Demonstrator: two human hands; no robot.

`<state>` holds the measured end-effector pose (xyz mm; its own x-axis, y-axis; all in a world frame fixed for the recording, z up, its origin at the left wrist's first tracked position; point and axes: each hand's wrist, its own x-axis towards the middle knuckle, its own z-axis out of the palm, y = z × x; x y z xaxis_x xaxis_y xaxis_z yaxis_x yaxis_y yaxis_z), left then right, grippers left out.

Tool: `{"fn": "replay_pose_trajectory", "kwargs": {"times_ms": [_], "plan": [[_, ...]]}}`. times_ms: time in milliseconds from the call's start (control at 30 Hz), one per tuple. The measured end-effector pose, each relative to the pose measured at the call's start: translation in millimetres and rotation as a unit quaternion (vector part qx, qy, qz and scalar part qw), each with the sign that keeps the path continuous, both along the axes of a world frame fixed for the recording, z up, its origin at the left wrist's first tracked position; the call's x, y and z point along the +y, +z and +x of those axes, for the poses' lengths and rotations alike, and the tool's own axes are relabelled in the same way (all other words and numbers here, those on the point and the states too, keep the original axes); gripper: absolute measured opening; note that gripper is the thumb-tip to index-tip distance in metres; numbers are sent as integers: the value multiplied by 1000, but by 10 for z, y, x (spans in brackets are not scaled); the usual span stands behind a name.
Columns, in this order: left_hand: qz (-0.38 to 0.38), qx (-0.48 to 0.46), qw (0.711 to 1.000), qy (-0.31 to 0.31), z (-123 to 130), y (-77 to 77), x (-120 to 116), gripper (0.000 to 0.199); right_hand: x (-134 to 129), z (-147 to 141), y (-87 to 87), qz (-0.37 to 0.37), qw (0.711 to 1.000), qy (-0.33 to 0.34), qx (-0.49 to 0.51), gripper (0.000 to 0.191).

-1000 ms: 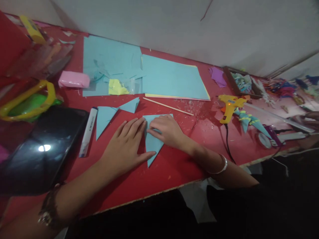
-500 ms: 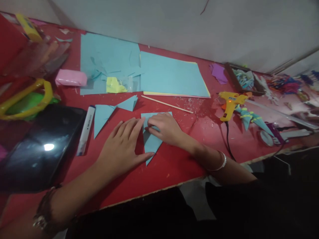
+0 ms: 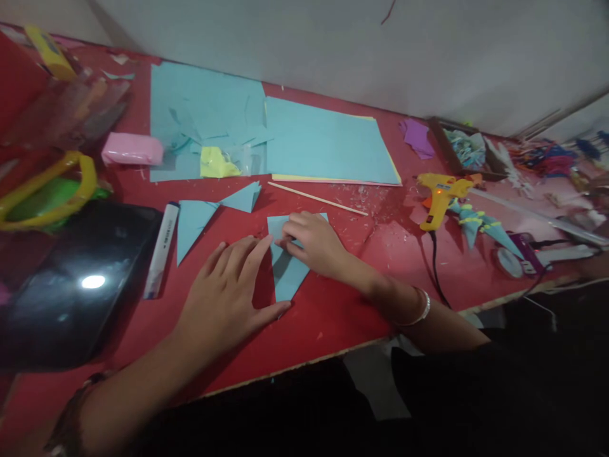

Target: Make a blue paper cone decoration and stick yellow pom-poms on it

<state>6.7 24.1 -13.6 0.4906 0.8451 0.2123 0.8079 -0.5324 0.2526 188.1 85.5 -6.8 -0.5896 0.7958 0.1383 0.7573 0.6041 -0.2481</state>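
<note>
A light blue cut paper (image 3: 290, 279) with a tapered lower end lies flat on the red table. My right hand (image 3: 316, 241) rests on its upper part, fingers curled in and thumb drawn up to them; whatever is between the fingertips is hidden. Just left of the paper, my left hand (image 3: 226, 292) is open and palm down, fingers spread. Its index tip is by the paper's left edge and its thumb by the lower end. Beyond that hand lie a blue paper triangle (image 3: 193, 225), a smaller folded blue piece (image 3: 243, 197) and a white marker (image 3: 162, 251).
Blue sheets (image 3: 328, 139) and a thin wooden stick (image 3: 316, 198) lie behind my hands. To the right are a yellow glue gun (image 3: 441, 193) with its cord, blue paper cones (image 3: 480, 225) and a box (image 3: 469, 152). A black glossy object (image 3: 76, 292) and pink packet (image 3: 132, 150) are left.
My left hand has drawn back slightly left and down from the paper. The paper's lower end now looks blunt instead of pointed. My right hand stays nearly in place.
</note>
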Motion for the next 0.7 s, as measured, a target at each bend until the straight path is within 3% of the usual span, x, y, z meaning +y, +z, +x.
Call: {"fn": "replay_pose_trajectory", "kwargs": {"times_ms": [467,700], "plan": [[-4,15,999,-37,-20,13,-25,69,-2,-13,4,-7,1000,-11,-17,34],[6,16,994,-106,-34,27,-42,48,-7,-26,17,-8,1000,-16,-26,26]]}}
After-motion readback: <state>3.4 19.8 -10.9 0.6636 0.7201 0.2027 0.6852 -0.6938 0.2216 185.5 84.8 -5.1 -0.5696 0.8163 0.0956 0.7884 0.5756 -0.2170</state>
